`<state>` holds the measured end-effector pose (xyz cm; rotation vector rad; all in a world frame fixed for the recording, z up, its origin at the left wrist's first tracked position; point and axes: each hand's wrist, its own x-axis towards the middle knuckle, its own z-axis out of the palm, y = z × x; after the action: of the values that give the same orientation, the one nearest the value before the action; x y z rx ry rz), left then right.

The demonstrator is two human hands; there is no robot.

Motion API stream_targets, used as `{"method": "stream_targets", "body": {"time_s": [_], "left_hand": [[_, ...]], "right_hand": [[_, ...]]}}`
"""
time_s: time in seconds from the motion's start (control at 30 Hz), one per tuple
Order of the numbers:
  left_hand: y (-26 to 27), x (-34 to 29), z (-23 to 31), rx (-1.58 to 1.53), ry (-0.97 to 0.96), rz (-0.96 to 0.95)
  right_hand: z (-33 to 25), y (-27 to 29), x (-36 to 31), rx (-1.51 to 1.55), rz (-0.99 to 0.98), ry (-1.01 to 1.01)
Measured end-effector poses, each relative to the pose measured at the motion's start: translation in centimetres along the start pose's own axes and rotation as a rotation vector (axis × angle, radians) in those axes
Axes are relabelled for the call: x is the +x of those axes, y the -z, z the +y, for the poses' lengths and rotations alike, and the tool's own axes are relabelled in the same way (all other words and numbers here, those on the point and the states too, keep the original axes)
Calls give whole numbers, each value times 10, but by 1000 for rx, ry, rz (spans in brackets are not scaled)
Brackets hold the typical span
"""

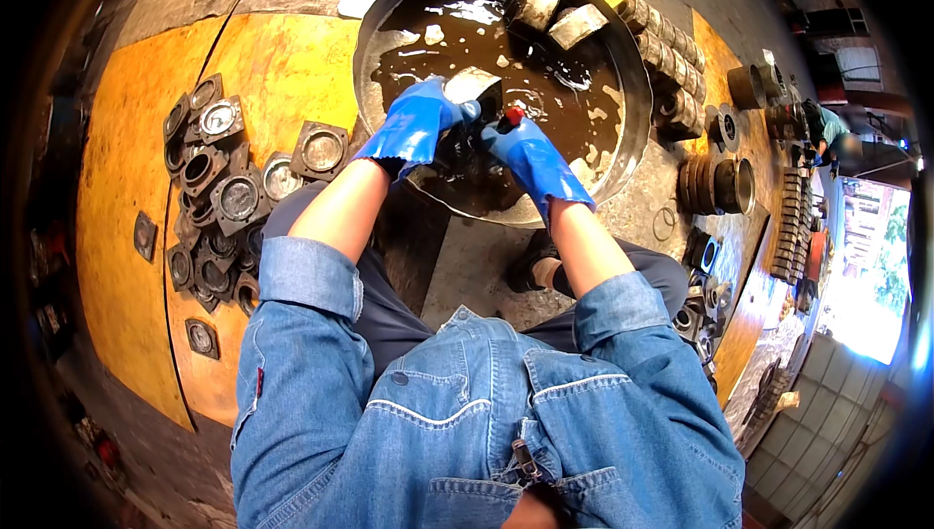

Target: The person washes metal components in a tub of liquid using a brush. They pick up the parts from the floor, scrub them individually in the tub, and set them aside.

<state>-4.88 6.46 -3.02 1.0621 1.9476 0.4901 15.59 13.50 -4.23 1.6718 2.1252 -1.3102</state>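
Note:
Over a wide round basin (pixel 639 125) of dark brown liquid (pixel 569 135), both my hands are in blue rubber gloves. My left hand (pixel 420 121) is closed on a blocky metal casting (pixel 475 85) with a pale, wet upper face. Close beside it, my right hand (pixel 528 155) is closed around a small red-ended tool (pixel 511 118); its kind is hidden by the glove and the shadow. Two more metal castings (pixel 538 2) stick out of the liquid at the basin's far side.
On the left, a heap of square metal flanges with round openings (pixel 238 196) lies on yellow boards (pixel 126 266). Stacked castings (pixel 671 57) stand right of the basin, near metal rings (pixel 718 186). Another person (pixel 832 130) is at the far right.

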Motion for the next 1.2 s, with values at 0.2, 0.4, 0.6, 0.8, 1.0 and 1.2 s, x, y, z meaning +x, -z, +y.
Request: {"method": "stream_targets", "body": {"time_s": [0.2,0.4,0.6,0.8,1.0,1.2], "left_hand": [[-1,-5,-2,-39,-32,38],[8,-14,4,-133,-27,-21],[-3,-7,-3,-63,-34,39],[-7,-15,20,187,74,80],[-15,-17,30,277,115,122],[-24,-24,64,478,191,15]], "right_hand": [[-2,17,-60,772,-160,-85],[25,42,-58,988,123,15],[31,-2,-27,1246,188,-212],[23,-14,-74,1202,-48,-245],[36,10,-79,941,-37,158],[61,62,-31,1167,248,-94]]}}
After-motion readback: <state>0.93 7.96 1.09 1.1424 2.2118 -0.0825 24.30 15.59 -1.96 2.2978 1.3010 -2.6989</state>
